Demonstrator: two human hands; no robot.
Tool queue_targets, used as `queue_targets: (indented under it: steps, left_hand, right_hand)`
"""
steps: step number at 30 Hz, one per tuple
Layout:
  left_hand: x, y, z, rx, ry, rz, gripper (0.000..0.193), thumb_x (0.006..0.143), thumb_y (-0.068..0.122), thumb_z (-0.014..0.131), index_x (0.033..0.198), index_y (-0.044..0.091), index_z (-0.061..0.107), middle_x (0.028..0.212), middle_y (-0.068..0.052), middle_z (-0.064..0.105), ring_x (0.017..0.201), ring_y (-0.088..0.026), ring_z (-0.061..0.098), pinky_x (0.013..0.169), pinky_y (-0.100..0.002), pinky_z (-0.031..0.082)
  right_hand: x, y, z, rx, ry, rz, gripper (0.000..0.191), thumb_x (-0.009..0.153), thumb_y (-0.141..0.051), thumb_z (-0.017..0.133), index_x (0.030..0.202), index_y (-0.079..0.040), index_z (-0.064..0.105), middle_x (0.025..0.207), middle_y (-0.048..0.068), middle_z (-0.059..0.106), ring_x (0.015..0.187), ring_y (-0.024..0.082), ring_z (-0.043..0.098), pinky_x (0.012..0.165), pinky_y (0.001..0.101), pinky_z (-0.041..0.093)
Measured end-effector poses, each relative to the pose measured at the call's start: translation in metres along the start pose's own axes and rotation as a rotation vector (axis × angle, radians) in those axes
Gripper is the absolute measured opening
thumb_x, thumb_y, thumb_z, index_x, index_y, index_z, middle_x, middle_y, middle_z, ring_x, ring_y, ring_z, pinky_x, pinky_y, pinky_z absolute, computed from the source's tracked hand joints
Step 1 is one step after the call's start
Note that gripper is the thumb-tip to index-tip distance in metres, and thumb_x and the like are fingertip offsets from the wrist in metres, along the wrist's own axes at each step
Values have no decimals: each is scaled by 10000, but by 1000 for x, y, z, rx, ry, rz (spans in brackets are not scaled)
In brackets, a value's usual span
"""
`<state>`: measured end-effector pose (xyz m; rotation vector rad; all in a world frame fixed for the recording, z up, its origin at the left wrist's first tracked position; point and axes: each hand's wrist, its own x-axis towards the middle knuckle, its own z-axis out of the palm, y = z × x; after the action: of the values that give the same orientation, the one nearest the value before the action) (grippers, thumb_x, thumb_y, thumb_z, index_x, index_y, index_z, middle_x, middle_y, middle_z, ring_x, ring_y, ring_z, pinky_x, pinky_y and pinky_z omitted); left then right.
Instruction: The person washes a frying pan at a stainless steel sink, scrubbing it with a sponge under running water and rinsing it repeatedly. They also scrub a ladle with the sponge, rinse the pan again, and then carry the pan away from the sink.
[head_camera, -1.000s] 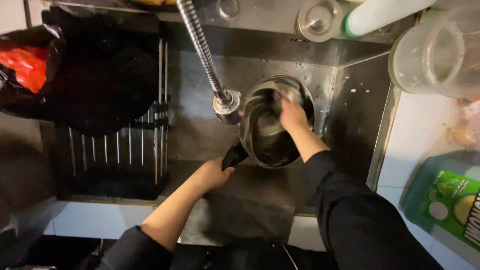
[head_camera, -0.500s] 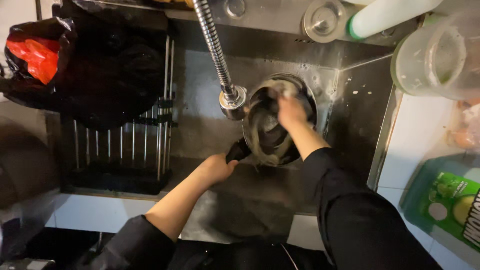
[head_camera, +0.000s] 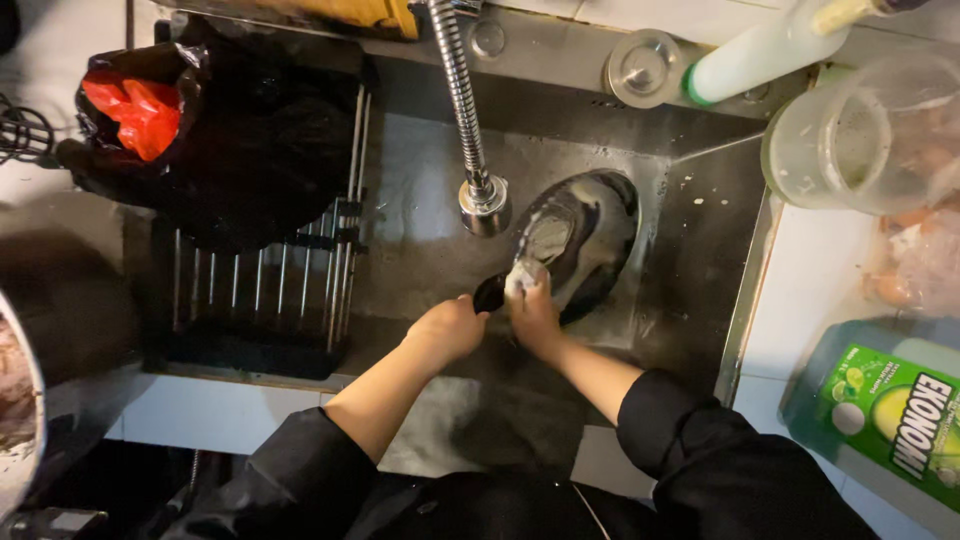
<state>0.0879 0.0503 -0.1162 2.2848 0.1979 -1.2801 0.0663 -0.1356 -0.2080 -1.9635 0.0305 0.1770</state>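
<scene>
Steel sink (head_camera: 700, 230), seen from above, with a black dish rack (head_camera: 260, 300) on its left side and a flexible spring faucet (head_camera: 470, 120) hanging over the basin. A dark pan (head_camera: 585, 240) lies tilted in the basin below the faucet head. Left hand (head_camera: 450, 328) is closed around the pan's black handle (head_camera: 490, 293). Right hand (head_camera: 535, 315), fingers together, presses a soapy sponge (head_camera: 525, 272) against the pan's near rim.

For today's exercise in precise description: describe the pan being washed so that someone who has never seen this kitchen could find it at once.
Start at the steel sink, then follow the flexible coiled faucet down to its spray head. Just right of that head lies the dark round frying pan, wet and soapy, its black handle gripped by the left hand while the right hand scrubs its rim. It is the only cookware in the basin.
</scene>
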Motion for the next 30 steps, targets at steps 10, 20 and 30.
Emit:
queue_targets:
  steps: [10, 20, 30]
  left_hand:
    - [-10, 6, 7, 220, 94, 122, 400, 1013, 325, 525, 1181, -36, 564, 1063, -287, 711, 988, -427, 722, 832, -496, 592]
    - [-44, 30, -3, 147, 73, 4, 392, 1029, 365, 509, 1183, 5, 521, 1029, -260, 721, 975, -432, 712, 821, -507, 586]
    - [-70, 14, -41, -114, -90, -33, 426, 998, 418, 549, 1130, 13, 540, 791, -228, 718, 625, -368, 719, 568, -480, 585]
  right_hand:
    - [51, -53, 5, -211, 300, 256, 759, 794, -391, 830, 1336, 10, 482, 1213, 261, 638, 1121, 426, 634, 963, 463, 515]
    - [129, -56, -43, -184, 387, 241, 479, 939, -339, 658, 1295, -38, 549, 1248, 205, 676, 1136, 373, 681, 949, 468, 550]
    - [122, -24, -114, -667, 265, -335, 228, 926, -244, 639, 1129, -143, 658, 1178, 174, 608, 1137, 378, 542, 932, 531, 488]
